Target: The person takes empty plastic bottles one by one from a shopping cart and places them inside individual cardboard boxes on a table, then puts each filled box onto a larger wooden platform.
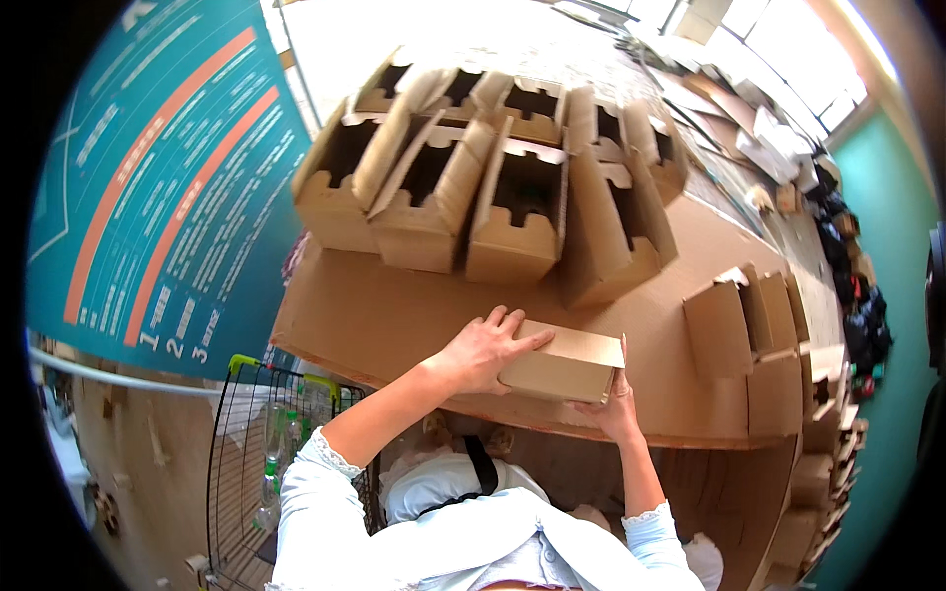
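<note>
A small closed cardboard box (560,374) lies on its side at the near edge of the cardboard-covered table (394,325). My left hand (485,350) grips its left end, with the thumb along the top and the fingers spread over the far side. At the right end, my right hand (613,404) holds it, the thumb up against the end face and the fingers beneath. Beyond my hands stand several open cardboard boxes (514,227) in two rows, their flaps raised and their insides dark.
On the table's right are several partly folded cardboard boxes (724,330). A wire cart (236,453) with plastic bottles (291,433) stands below left, beside a teal printed banner (187,187). Stacked cardboard (813,483) and black bags (867,330) line the right wall.
</note>
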`<action>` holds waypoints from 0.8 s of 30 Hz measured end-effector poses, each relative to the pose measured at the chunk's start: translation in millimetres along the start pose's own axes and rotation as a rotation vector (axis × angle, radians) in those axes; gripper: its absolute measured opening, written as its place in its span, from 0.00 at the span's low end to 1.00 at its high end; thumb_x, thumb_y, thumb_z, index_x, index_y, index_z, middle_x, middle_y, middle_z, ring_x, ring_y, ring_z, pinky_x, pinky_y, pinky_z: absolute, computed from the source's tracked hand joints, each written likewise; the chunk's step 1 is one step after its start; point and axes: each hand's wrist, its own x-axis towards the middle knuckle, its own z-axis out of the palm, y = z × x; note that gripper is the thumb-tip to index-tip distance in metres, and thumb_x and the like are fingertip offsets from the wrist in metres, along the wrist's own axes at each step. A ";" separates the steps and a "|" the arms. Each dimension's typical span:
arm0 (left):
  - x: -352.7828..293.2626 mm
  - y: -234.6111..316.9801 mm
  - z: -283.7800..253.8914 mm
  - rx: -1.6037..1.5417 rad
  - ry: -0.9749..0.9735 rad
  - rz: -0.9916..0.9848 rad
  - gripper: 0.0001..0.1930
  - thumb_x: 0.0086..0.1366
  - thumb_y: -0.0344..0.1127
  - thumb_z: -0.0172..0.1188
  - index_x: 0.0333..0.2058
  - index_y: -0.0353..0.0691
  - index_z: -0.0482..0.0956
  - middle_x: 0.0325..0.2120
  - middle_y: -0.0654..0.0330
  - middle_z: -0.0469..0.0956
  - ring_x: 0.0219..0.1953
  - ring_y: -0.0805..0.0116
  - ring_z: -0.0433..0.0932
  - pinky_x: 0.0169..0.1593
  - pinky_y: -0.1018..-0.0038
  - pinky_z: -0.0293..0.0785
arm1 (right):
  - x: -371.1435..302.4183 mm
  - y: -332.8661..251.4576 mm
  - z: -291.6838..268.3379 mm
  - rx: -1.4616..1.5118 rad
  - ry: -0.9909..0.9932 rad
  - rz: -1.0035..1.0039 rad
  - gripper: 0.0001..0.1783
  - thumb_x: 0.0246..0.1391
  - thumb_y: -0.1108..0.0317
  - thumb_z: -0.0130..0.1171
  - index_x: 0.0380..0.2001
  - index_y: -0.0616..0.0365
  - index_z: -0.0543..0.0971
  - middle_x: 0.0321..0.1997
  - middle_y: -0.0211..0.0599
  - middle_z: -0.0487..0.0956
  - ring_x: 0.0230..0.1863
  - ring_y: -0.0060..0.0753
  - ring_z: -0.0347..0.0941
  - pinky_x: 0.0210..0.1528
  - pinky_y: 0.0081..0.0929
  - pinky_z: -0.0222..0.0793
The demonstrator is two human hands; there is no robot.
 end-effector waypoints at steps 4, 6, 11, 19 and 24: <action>-49.0 -31.8 -7.6 0.017 0.023 -0.116 0.55 0.38 0.43 0.77 0.68 0.57 0.57 0.59 0.44 0.65 0.61 0.44 0.65 0.60 0.55 0.71 | 23.9 -27.2 44.6 -0.154 -0.040 -0.121 0.80 0.31 0.70 0.81 0.72 0.38 0.27 0.67 0.49 0.67 0.63 0.47 0.69 0.62 0.39 0.69; -79.5 -56.1 -21.6 0.048 0.009 -0.197 0.55 0.39 0.41 0.77 0.68 0.58 0.57 0.59 0.44 0.65 0.61 0.45 0.66 0.61 0.56 0.69 | 48.2 -47.7 79.4 -0.214 -0.061 -0.212 0.79 0.31 0.66 0.81 0.72 0.44 0.28 0.68 0.54 0.63 0.63 0.53 0.68 0.60 0.41 0.70; -146.9 -128.6 -53.2 0.127 0.134 -0.367 0.56 0.34 0.30 0.77 0.67 0.57 0.61 0.59 0.51 0.68 0.62 0.49 0.66 0.64 0.57 0.64 | 108.9 -95.2 186.0 -0.114 -0.090 -0.278 0.79 0.33 0.63 0.80 0.72 0.51 0.26 0.73 0.57 0.52 0.60 0.60 0.69 0.54 0.43 0.74; -190.3 -222.9 -83.2 0.312 0.166 -0.506 0.56 0.31 0.27 0.78 0.65 0.48 0.63 0.59 0.57 0.68 0.64 0.55 0.63 0.67 0.59 0.58 | 171.1 -161.4 288.1 -0.289 -0.108 -0.202 0.77 0.36 0.55 0.77 0.70 0.66 0.27 0.70 0.66 0.53 0.51 0.60 0.75 0.44 0.38 0.78; -184.1 -248.0 -88.7 0.385 0.146 -0.507 0.56 0.31 0.26 0.78 0.65 0.45 0.61 0.64 0.59 0.64 0.66 0.57 0.60 0.68 0.59 0.57 | 172.2 -169.4 287.3 -0.211 -0.209 -0.143 0.66 0.46 0.57 0.71 0.71 0.63 0.31 0.70 0.63 0.52 0.59 0.64 0.67 0.55 0.42 0.72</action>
